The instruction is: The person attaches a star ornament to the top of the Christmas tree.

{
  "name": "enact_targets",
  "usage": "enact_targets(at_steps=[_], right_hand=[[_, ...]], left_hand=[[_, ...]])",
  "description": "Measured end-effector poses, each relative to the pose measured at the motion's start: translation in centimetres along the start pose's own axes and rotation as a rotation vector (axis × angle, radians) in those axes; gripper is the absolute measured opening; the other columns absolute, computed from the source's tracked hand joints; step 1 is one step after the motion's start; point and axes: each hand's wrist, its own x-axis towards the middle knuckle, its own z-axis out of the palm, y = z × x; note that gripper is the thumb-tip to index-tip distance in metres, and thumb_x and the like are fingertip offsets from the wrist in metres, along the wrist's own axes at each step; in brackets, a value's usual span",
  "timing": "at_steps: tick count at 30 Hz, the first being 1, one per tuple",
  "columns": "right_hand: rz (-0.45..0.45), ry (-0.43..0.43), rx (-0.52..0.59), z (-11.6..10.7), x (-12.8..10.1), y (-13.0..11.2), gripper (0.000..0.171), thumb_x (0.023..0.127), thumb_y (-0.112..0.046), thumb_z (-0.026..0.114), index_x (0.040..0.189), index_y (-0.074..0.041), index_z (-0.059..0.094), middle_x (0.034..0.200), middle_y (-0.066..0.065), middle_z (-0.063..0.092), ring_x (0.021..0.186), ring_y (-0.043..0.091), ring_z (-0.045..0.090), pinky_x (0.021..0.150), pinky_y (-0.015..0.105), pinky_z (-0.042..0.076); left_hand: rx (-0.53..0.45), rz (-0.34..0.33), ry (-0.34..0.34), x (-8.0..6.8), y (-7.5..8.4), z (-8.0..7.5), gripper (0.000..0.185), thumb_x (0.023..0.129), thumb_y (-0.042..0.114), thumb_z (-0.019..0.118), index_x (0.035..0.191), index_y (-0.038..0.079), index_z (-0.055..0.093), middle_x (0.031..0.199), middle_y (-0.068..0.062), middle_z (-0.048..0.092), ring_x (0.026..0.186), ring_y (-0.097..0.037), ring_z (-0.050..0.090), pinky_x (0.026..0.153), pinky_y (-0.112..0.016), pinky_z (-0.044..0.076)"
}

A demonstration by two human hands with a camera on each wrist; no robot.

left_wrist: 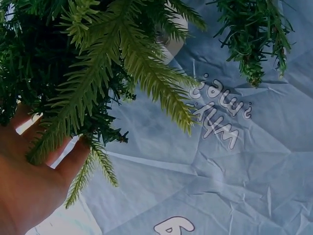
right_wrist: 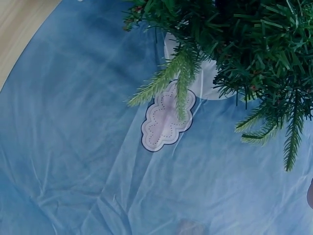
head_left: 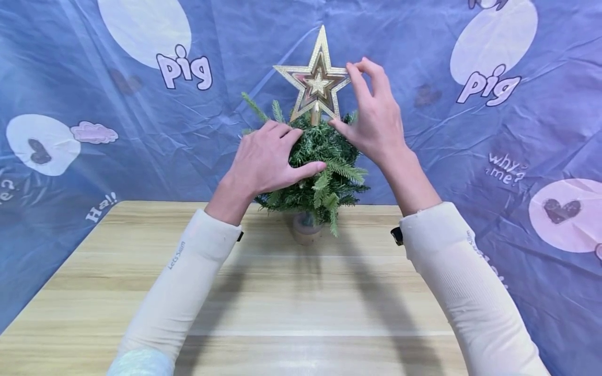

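— Where is the star?

— The gold star stands upright on top of the small green tree, at the far edge of the wooden surface. My right hand pinches it: fingertips on the right-hand point, thumb down at the lower right point, just above the branches.

— And your other hand?

— My left hand rests on the left side of the tree, fingers straight and laid over the branches, thumb stretched across the front. From the left wrist I see my fingers behind drooping green sprigs.

— What holds the tree?

— A small pale pot, right under the lowest branches, between my two cream sleeves.

— What's behind?

— A wrinkled blue cloth printed with white blobs, a pink cloud and the word "pig".
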Motion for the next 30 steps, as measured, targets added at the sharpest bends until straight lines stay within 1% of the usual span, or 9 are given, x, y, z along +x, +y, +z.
enact_targets(at_steps=[3, 6, 9, 12, 16, 19, 21, 24, 30], right_hand=[[0.01, -0.009, 0.002, 0.0, -0.2, 0.2, 0.091, 0.067, -0.03, 0.084, 0.143, -0.012, 0.037, 0.142, 0.009, 0.037, 0.142, 0.015, 0.023, 0.109, 0.033, 0.037], [0.008, -0.017, 0.005, 0.0, -0.3, 0.5, 0.093, 0.067, -0.031, 0.084, 0.144, -0.011, 0.036, 0.144, 0.009, 0.035, 0.143, 0.015, 0.021, 0.113, 0.031, 0.032], [-0.003, -0.015, 0.008, 0.0, -0.4, 0.8, 0.096, 0.066, -0.033, 0.084, 0.144, -0.009, 0.035, 0.146, 0.009, 0.034, 0.143, 0.017, 0.02, 0.116, 0.028, 0.023], [-0.018, 0.023, 0.021, -0.2, -0.4, 1.1, 0.097, 0.065, -0.034, 0.085, 0.143, -0.006, 0.036, 0.144, 0.013, 0.035, 0.142, 0.021, 0.023, 0.118, 0.029, 0.018], [-0.018, 0.08, 0.043, -0.5, -0.6, 1.4, 0.096, 0.064, -0.038, 0.085, 0.141, -0.005, 0.038, 0.141, 0.016, 0.039, 0.137, 0.026, 0.031, 0.116, 0.033, 0.024], [-0.003, 0.086, 0.054, -0.7, -0.9, 1.5, 0.094, 0.066, -0.04, 0.083, 0.14, -0.005, 0.039, 0.139, 0.016, 0.04, 0.13, 0.028, 0.038, 0.112, 0.035, 0.032], [0.009, 0.081, 0.057, -0.7, -1.1, 1.6, 0.092, 0.067, -0.041, 0.082, 0.14, -0.005, 0.039, 0.138, 0.016, 0.041, 0.126, 0.029, 0.04, 0.109, 0.036, 0.034], [0.023, 0.074, 0.058, -0.9, -1.4, 1.8, 0.089, 0.069, -0.039, 0.081, 0.141, -0.006, 0.039, 0.137, 0.015, 0.041, 0.124, 0.029, 0.041, 0.108, 0.036, 0.035], [0.034, 0.059, 0.049, -1.4, -2.1, 2.0, 0.078, 0.076, -0.035, 0.076, 0.14, -0.009, 0.041, 0.136, 0.015, 0.043, 0.123, 0.029, 0.041, 0.107, 0.037, 0.034]], left_hand=[[0.015, 0.004, -0.017, 0.1, 0.1, -0.1, 0.104, 0.066, 0.093, 0.021, 0.132, 0.02, 0.054, 0.131, -0.001, 0.057, 0.123, -0.022, 0.049, 0.084, -0.048, 0.052], [0.03, 0.01, -0.027, 0.2, 0.3, -0.3, 0.103, 0.066, 0.093, 0.02, 0.131, 0.022, 0.055, 0.131, 0.0, 0.058, 0.122, -0.021, 0.05, 0.083, -0.048, 0.052], [0.034, 0.02, -0.019, 0.3, 0.4, -0.4, 0.101, 0.067, 0.093, 0.02, 0.13, 0.022, 0.056, 0.13, 0.001, 0.058, 0.122, -0.021, 0.051, 0.084, -0.047, 0.052], [0.031, 0.034, 0.001, 0.2, 0.3, -0.5, 0.099, 0.068, 0.092, 0.022, 0.128, 0.022, 0.058, 0.129, 0.0, 0.059, 0.121, -0.022, 0.051, 0.089, -0.045, 0.05], [0.032, 0.059, 0.061, 0.0, 0.1, -0.6, 0.096, 0.071, 0.09, 0.026, 0.124, 0.019, 0.061, 0.126, -0.003, 0.061, 0.119, -0.024, 0.052, 0.095, -0.043, 0.046], [0.034, 0.063, 0.086, -0.2, -0.1, -0.8, 0.093, 0.073, 0.088, 0.027, 0.123, 0.018, 0.062, 0.126, -0.004, 0.062, 0.12, -0.025, 0.052, 0.097, -0.044, 0.045], [0.029, 0.061, 0.086, -0.3, -0.3, -0.9, 0.092, 0.073, 0.087, 0.028, 0.123, 0.018, 0.062, 0.126, -0.004, 0.061, 0.121, -0.025, 0.051, 0.098, -0.045, 0.044], [0.024, 0.058, 0.096, -0.5, -0.5, -1.0, 0.09, 0.074, 0.087, 0.029, 0.122, 0.019, 0.063, 0.126, -0.004, 0.061, 0.121, -0.025, 0.051, 0.099, -0.045, 0.043], [0.008, 0.052, 0.151, -1.1, -1.2, -1.3, 0.085, 0.074, 0.085, 0.035, 0.118, 0.017, 0.065, 0.124, -0.003, 0.062, 0.119, -0.024, 0.052, 0.097, -0.044, 0.042]])
